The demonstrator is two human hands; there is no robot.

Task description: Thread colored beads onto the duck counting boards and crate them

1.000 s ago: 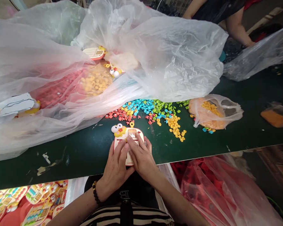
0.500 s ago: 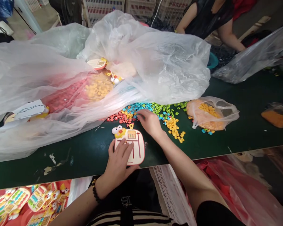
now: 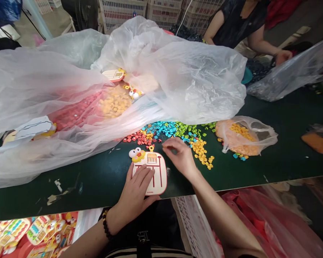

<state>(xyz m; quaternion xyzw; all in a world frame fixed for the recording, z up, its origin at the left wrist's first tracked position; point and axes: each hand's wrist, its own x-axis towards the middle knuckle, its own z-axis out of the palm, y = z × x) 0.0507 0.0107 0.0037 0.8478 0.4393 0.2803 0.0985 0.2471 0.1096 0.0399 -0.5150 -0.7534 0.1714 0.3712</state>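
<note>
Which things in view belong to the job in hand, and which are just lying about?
Likely the job:
cream toy board with red slots and yellow head, under the left hand
loose small red, blue, green and yellow plastic pieces, near the right hand

Likely lying about:
white sheet with dark wavy lines
pale ragged scraps

Smooth, faintly glossy plastic board (image 3: 157,175), small shiny plastic pieces (image 3: 167,129), crinkled, glossy plastic sheeting (image 3: 204,79), smooth, low-sheen surface (image 3: 97,182).

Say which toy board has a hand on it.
The board at the table's near edge: the left hand rests on it. The boards at lower left and amid the plastic are untouched.
</note>
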